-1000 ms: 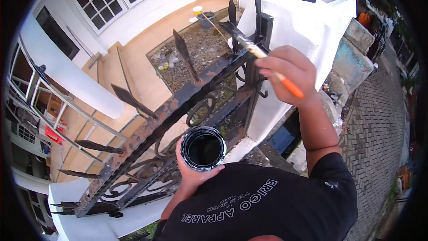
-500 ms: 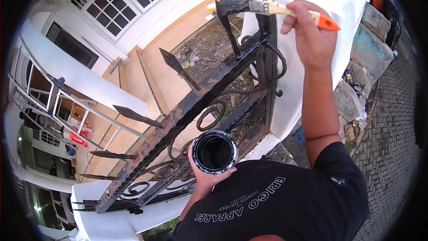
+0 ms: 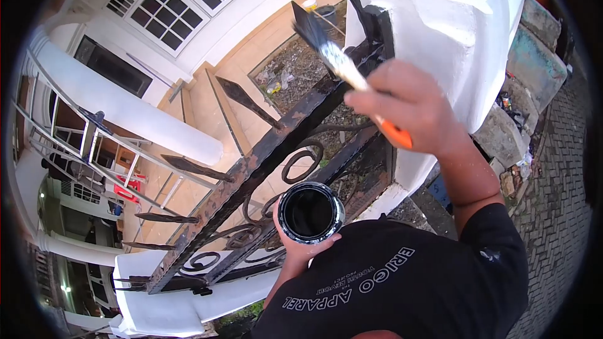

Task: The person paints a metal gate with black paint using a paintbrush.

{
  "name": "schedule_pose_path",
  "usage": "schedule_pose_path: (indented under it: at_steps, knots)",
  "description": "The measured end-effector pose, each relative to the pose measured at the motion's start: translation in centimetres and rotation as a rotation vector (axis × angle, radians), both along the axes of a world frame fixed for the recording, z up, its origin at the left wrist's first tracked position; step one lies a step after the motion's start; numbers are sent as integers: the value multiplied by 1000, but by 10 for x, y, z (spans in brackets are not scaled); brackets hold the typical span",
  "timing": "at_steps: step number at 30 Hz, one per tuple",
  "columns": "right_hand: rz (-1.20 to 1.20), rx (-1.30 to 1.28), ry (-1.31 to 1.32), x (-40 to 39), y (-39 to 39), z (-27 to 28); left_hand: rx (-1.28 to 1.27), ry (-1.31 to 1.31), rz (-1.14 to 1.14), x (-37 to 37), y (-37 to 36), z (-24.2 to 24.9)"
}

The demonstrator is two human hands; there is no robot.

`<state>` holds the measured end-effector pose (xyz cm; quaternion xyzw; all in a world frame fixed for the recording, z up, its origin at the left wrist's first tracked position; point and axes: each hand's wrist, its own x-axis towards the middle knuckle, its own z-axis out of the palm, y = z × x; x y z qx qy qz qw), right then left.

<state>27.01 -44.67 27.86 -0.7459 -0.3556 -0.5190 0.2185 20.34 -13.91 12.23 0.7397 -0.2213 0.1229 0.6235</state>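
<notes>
My right hand (image 3: 411, 107) is closed around the handle of a paintbrush (image 3: 344, 68) with an orange handle end. Its dark, wet bristles overlap a pointed spike (image 3: 300, 16) of the wrought-iron gate (image 3: 257, 160) in this view. My left hand (image 3: 303, 252) wraps round an open paint can (image 3: 311, 212) with dark paint inside and pale smears on its rim. The can is held in front of my chest, beside the gate's scrollwork (image 3: 303, 162). Fresh black covers the rail's far end, while rust shows along its nearer stretch.
A white pillar (image 3: 433, 37) stands behind the gate's far end. Steps and a tiled porch (image 3: 207, 107) lie beyond the rail, with a metal ladder (image 3: 94, 144) at the left. Concrete blocks (image 3: 534, 53) and a paved lane (image 3: 546, 213) are on the right.
My right hand has come down and left, turning the brush so its bristles point up-left. The bristles have moved off the spike's top near the pillar. My left hand still holds the can.
</notes>
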Motion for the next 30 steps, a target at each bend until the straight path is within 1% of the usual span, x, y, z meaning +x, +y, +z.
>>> schedule_pose_path:
  at_steps: [1, 3, 4, 8, 10, 11, 12, 14, 15, 16, 18, 19, 21, 22, 24, 25, 26, 28, 29, 30]
  knots:
    - [0, 6, -1, -6, -2, -8, -13, -2, -5, 1, -1, 0]
    - [-13, -98, 195, -16, -10, -20, 24, -14, -9, 3, 1, 2]
    - [-11, -96, 197, -19, -15, -19, 63, -18, -13, 2, 3, 2]
    - [62, 3, 208, -32, -22, 7, 46, 3, -23, 2, -2, 6]
    - [53, 26, -7, -18, -16, 14, 90, -43, -26, 3, -2, 2]
    - [39, -8, 18, -10, -12, 8, 68, 20, -19, 2, -1, -2]
    - [39, -5, 21, -11, -10, 2, 71, 24, -19, 0, -2, -1]
    - [-32, -194, 165, -13, -9, -5, 41, -33, -25, 3, -7, 2]
    - [4, -172, 237, -16, -12, -12, 43, 4, -45, 2, -5, 1]
    - [4, -182, 234, -20, -16, -11, 34, 1, -44, 3, -4, 2]
    - [65, -50, 239, -27, -21, -7, 66, 29, -40, 0, -2, 3]
    - [66, -50, 245, -28, -19, -3, 39, 56, -45, 0, -1, 0]
    - [59, 45, 65, -26, -11, 8, 46, 40, -48, 1, -1, -1]
    - [58, 47, 70, -21, -9, 9, 52, 19, -50, 0, -2, -1]
    - [-62, -116, 45, -10, -4, 6, 42, 17, -45, -3, -1, -3]
    - [-108, -189, 84, -12, -3, 2, 33, 7, -39, -2, 0, -4]
    - [-111, -191, 79, -17, -4, 0, 22, -8, -33, 0, 1, -4]
    - [-15, -141, 226, -27, -8, -3, 33, -3, -59, 2, 0, 2]
    - [-14, -146, 229, -29, -9, 1, 10, 29, -59, 0, 0, 1]
    - [25, -70, 228, -33, -11, 8, -8, 63, -59, -2, 2, 1]
